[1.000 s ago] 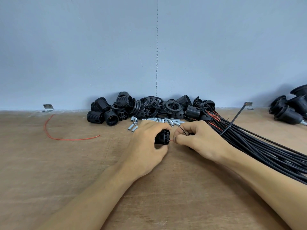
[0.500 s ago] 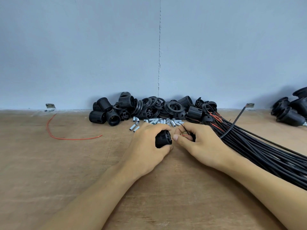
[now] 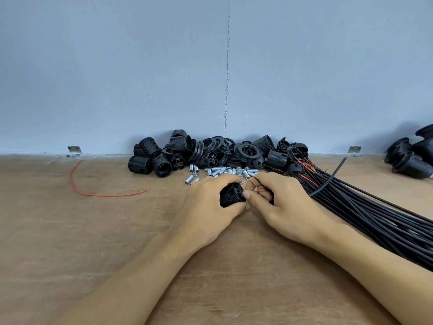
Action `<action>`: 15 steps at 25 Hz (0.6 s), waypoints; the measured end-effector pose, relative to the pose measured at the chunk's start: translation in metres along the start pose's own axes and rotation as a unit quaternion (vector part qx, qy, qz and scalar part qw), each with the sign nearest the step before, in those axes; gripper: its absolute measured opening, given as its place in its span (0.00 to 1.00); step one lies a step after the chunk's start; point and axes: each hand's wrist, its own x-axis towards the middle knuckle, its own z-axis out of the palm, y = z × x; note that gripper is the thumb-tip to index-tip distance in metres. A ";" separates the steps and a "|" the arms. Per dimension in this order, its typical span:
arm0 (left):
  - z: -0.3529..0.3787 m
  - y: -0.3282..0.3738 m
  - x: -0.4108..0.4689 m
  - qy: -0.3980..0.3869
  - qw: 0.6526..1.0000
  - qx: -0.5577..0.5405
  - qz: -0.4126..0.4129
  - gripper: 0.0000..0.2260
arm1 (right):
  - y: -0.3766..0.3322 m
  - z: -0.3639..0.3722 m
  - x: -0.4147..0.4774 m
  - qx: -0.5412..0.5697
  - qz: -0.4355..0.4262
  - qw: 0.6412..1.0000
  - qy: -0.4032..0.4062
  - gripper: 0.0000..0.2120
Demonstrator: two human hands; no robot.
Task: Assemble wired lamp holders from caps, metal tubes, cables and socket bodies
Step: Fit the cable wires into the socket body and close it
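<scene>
I see the left hand (image 3: 208,207) lying knuckles-up mid-table (image 3: 70,242), its fingers curled round a black socket body (image 3: 230,196). The right hand (image 3: 290,207) meets it from the right, thumb and forefinger pinching a thin red wire (image 3: 259,191) at the socket's end.

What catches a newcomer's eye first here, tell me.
At the centre, the left hand grips a black socket body while the right hand pinches a thin red wire beside it. Behind lies a heap of black socket parts against the wall; a thick cable bundle fans off right.
</scene>
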 end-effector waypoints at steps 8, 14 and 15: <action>-0.001 0.003 -0.002 -0.007 0.999 0.040 -0.006 0.19 | 0.004 0.003 0.001 0.142 0.112 0.983 -0.040 0.11; 0.002 0.001 -0.001 0.004 0.999 0.014 -0.045 0.16 | 0.008 0.005 0.001 0.152 0.127 0.980 -0.004 0.08; 0.002 0.000 -0.001 -0.002 0.999 0.014 -0.044 0.15 | 0.009 0.004 0.001 0.155 0.128 0.980 0.000 0.08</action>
